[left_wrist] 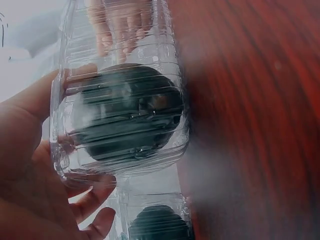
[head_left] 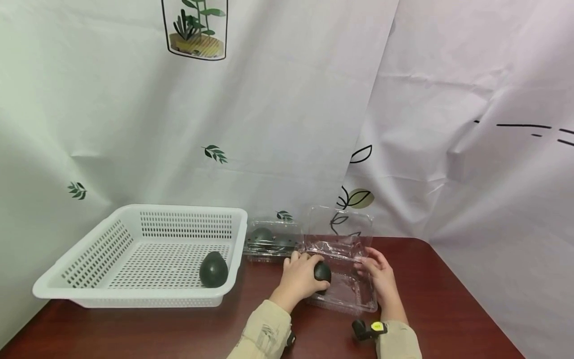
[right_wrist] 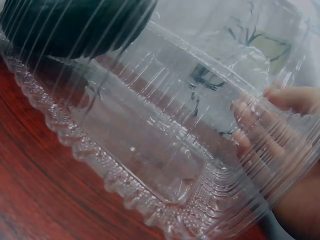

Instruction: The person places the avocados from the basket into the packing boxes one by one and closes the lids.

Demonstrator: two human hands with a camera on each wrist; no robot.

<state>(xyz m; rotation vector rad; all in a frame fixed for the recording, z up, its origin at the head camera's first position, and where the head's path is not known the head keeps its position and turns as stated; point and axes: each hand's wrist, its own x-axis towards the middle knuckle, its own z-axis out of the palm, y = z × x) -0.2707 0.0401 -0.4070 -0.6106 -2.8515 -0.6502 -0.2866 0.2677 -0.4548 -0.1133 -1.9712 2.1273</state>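
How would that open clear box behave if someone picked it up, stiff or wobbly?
The open clear box would probably feel light and flex a little, as it looks like thin, ribbed, see-through plastic. The raised lid may wobble, since it stands upright at the back. The dark green fruit, at its left end, could make that side dip.

The left hand (head_left: 301, 275) grips a fruit (head_left: 322, 271) in the open box (head_left: 345, 305); the right hand (head_left: 380, 276) holds its side.
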